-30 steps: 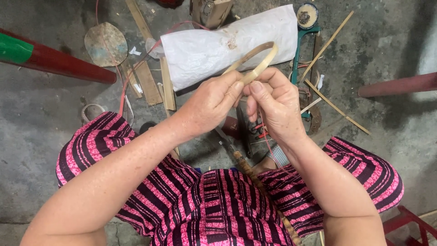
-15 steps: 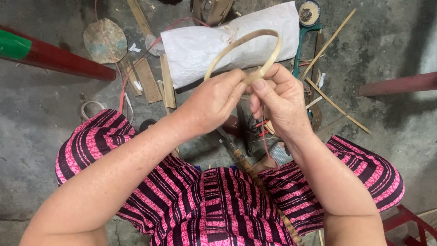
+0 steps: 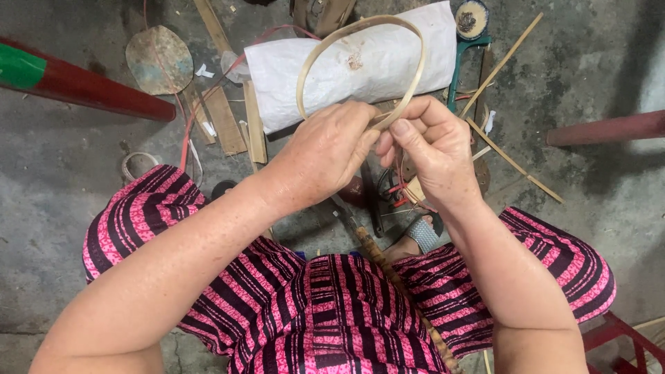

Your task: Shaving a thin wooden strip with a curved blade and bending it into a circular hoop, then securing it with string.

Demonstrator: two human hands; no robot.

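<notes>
Head view, looking down over lap in pink-and-black striped clothing (image 3: pixel 332 305). Both hands meet at centre, holding a thin bamboo strip bent into a loop (image 3: pixel 360 28). Loop stands up and away from the body, rising from the hands toward the top of frame, roughly oval, long axis slightly left-right. Its lower ends are hidden under the fingers, so whether they overlap or are joined cannot be told.

Left hand (image 3: pixel 325 149): fingers curled and pressed together, pinching the strip at the loop's base; fingertips mostly hidden behind the knuckles. Right hand (image 3: pixel 433 149): thumb and forefinger pinch the strip's right leg, other fingers folded under, partly hidden.

Behind the loop on the concrete floor (image 3: pixel 69 180) lies a white sack (image 3: pixel 346 69), partly covered by the hands. Loose bamboo slats (image 3: pixel 509 48) scatter right, wood pieces (image 3: pixel 225 118) left. A red pole with green band (image 3: pixel 76 83) is cut off at the left edge. Dark tools under the hands are hard to make out.
</notes>
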